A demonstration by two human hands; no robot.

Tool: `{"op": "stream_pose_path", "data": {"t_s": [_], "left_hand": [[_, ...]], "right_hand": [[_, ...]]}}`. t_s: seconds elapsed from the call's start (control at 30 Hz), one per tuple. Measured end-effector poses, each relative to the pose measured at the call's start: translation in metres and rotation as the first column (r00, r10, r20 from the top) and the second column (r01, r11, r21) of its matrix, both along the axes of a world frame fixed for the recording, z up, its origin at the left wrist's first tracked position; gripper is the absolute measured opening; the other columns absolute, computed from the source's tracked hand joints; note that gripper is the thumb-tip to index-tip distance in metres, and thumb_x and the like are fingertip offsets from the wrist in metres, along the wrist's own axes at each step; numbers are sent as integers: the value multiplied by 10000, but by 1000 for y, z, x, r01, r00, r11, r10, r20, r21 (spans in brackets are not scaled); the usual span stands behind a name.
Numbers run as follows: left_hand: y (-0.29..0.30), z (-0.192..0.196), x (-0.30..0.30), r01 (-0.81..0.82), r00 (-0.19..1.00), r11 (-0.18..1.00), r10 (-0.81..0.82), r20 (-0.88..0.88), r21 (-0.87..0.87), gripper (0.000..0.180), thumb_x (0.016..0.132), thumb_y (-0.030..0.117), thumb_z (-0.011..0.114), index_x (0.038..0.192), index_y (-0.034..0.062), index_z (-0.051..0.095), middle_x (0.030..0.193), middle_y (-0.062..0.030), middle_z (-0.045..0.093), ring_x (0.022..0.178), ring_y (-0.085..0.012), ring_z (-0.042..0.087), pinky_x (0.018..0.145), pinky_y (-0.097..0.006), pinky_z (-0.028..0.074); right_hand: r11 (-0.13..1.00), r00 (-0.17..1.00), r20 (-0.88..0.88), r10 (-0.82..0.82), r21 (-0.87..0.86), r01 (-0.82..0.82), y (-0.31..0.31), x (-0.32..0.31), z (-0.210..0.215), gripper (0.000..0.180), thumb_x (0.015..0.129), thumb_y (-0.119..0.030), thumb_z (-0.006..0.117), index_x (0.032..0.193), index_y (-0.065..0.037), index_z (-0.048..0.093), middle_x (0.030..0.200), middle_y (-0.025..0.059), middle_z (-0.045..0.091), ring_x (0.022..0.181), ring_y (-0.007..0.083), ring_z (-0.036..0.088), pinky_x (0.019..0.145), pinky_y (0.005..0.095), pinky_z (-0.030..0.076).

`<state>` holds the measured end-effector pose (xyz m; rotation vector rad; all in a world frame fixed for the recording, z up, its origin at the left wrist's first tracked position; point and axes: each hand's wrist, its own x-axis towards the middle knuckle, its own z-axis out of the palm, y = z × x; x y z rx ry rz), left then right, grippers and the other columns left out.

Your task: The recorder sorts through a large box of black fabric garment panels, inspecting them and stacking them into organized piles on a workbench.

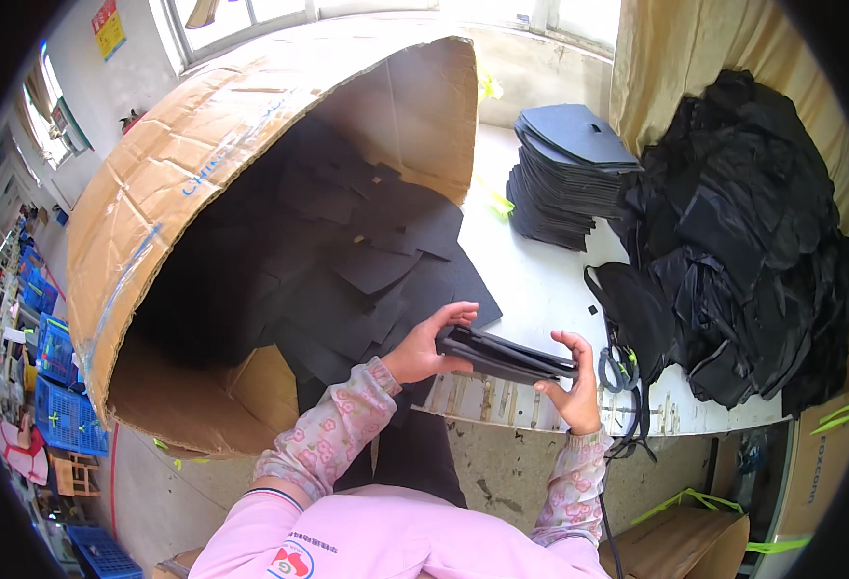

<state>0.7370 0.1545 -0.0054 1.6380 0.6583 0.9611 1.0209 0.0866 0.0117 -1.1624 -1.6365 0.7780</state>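
Between my two hands is a small stack of black foam sheets point(506, 354), held by its ends above the front of the white table. My left hand point(429, 345) grips the left end, thumb below and fingers above. At the right end, my right hand point(576, 384) closes thumb and fingers around the edge. The sheets fan slightly apart along their near side. Many loose black sheets point(376, 265) lie inside a large cardboard box point(178, 193) tipped on its side to my left, some spilling onto the table.
A tall pile of dark sheets point(564, 183) stands at the back of the white table point(487, 232). To the right rises a big heap of black fabric pieces point(733, 241). Scissors point(620, 362) lie near the table's front edge. A cardboard box point(690, 540) sits below right.
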Motion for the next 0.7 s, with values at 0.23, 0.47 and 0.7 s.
{"op": "stream_pose_path", "data": {"t_s": [0.23,0.47,0.7], "left_hand": [[-7,-25,25,-132,990,988,136,45,-83,395,757,63,786,1103,46,597,1002,-34,595,946,-127,589,860,-267,484],[-17,-10,40,-149,982,981,161,-99,121,438,734,132,818,1104,67,593,1022,-58,557,972,-182,585,871,-302,482],[-23,-3,-36,-701,623,659,752,216,-272,317,885,89,691,1164,54,544,1037,-30,565,971,-115,543,893,-255,448]], "right_hand": [[983,954,266,-135,153,97,-20,-19,57,830,608,-58,813,1343,-30,429,1302,154,519,1248,310,483,1115,453,304],[969,674,709,-209,242,46,-25,-35,99,403,744,-75,721,1137,-84,635,970,101,646,921,301,610,957,455,440],[910,843,-383,-378,15,415,15,51,36,269,941,-84,619,1182,21,567,1048,59,661,918,144,627,832,270,494]]}}
